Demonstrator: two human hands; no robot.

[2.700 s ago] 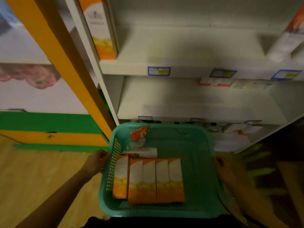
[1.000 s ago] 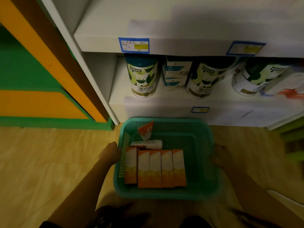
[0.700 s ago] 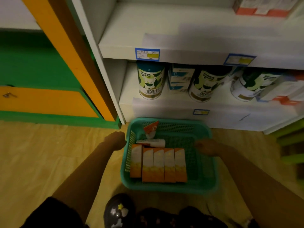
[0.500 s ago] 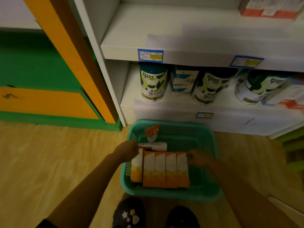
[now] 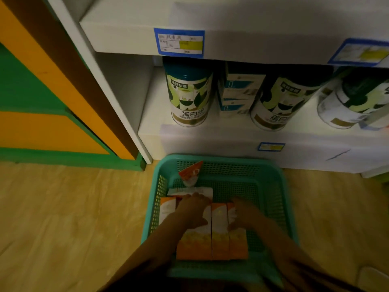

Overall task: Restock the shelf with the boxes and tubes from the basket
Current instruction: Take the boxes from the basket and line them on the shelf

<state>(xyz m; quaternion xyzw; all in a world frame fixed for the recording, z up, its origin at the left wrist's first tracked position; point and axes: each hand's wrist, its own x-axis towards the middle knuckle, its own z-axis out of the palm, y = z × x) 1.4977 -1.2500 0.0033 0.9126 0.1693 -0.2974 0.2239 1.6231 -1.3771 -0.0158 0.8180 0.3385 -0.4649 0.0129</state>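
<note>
A teal plastic basket [image 5: 273, 207] sits on the floor against the foot of the white shelf unit [image 5: 231, 142]. Inside lies a row of orange-and-white boxes [image 5: 220, 232], with one more box [image 5: 167, 207] at the left. An orange-and-white tube [image 5: 190, 172] leans in the far left corner and another tube [image 5: 200, 191] lies across behind the boxes. My left hand [image 5: 193, 209] lies on the far end of the left boxes. My right hand [image 5: 242, 213] touches the rightmost box. In the dim, blurred view I cannot make out whether either hand grips.
The lowest shelf holds tall green-and-white cans [image 5: 189, 95], [image 5: 277, 104], [image 5: 353, 104] and stacked blue-and-white boxes [image 5: 237, 93]. Blue price labels [image 5: 179, 43] are stuck on the shelf edges. A green and orange wall [image 5: 42, 114] stands to the left, wooden floor [image 5: 73, 218] around the basket.
The basket has come down from in front of the shelves to the floor. Both hands left its rims and moved inside onto the row of boxes.
</note>
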